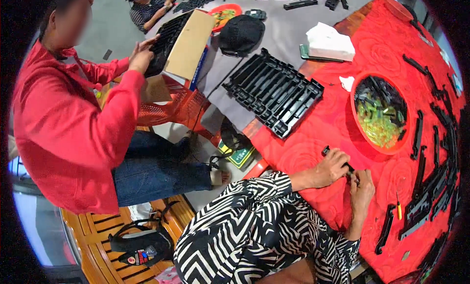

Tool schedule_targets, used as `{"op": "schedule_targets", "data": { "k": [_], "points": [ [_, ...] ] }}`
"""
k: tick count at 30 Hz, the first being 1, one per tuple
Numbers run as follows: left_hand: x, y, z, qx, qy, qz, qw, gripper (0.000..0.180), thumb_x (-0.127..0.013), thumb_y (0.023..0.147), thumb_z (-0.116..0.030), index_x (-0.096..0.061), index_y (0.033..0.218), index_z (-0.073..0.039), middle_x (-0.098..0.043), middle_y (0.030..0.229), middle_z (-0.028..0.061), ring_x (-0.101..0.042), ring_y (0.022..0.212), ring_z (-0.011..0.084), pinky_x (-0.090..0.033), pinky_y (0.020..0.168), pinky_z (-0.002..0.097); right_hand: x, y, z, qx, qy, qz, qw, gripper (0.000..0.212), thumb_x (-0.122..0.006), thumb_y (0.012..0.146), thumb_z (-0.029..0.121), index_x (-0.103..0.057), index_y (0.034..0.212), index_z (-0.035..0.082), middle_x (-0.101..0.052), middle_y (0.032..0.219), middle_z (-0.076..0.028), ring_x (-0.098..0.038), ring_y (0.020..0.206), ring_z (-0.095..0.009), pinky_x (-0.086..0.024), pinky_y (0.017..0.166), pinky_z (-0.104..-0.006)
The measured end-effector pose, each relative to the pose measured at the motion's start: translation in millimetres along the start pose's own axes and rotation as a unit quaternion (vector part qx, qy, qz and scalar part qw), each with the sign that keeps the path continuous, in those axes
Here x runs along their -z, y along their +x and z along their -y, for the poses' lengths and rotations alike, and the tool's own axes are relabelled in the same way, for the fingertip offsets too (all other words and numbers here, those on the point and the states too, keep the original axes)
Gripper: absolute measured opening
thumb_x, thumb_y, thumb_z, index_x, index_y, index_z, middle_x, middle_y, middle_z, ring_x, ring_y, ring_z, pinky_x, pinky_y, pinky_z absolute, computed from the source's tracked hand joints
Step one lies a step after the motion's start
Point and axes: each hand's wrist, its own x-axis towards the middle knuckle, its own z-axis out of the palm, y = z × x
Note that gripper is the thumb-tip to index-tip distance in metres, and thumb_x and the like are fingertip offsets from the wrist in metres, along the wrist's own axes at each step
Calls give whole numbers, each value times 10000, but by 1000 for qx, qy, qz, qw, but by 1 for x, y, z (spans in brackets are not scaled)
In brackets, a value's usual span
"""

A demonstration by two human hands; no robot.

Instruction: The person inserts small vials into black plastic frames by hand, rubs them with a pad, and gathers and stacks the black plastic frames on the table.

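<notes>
My left hand (pixel 331 169) is closed around a narrow black plastic part (pixel 326 150), whose end sticks out past the fingers. Just to its right, my right hand (pixel 362 185) has its fingers bent at the same part's other end; what lies between them is mostly hidden. Both hands are over a red patterned tablecloth (pixel 303 159). Beyond them lies a black ribbed plastic frame (pixel 272 92) with several parallel bars. A red basin (pixel 353 112) holds green, yellow and black small pieces. A yellow-handled tool (pixel 399 210) lies right of my right hand, near a long black strip (pixel 386 230).
Many black strips (pixel 435 186) cover the table's right side. White tissues (pixel 330 41) and a black cap (pixel 241 35) lie farther back. At left a person in a red jacket (pixel 83 137) handles a black rack by a cardboard box (pixel 191 44). A wooden bench (pixel 93 235) bears a black bag (pixel 144 242).
</notes>
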Motion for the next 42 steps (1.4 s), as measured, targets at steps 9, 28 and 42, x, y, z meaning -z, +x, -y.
{"op": "schedule_targets", "data": {
  "k": [9,28,42],
  "points": [
    [4,6,1,-19,26,0,999,147,-541,692,-129,-523,743,7,-499,984,195,-491,939,322,-387,845,458,-7,-4,-5,1,18,-35,999,47,-559,803,29,-550,847,15,-512,760,-150,-523,642,-318,-410,547,-405],
    [4,0,6,-20,-24,41,999,149,-521,709,-151,-537,802,-35,-517,997,165,-486,979,320,-378,860,462,-17,-17,11,18,-54,-55,997,201,-553,756,7,-564,938,91,-532,844,-117,-567,714,-316,-472,550,-406],
    [5,11,-2,28,-46,84,995,221,-616,683,-77,-553,884,-8,-522,1008,148,-506,977,314,-392,857,431,-18,-28,-6,-76,49,-107,990,167,-573,800,98,-580,965,75,-552,891,-119,-586,706,-335,-484,571,-415]
  ]
}}
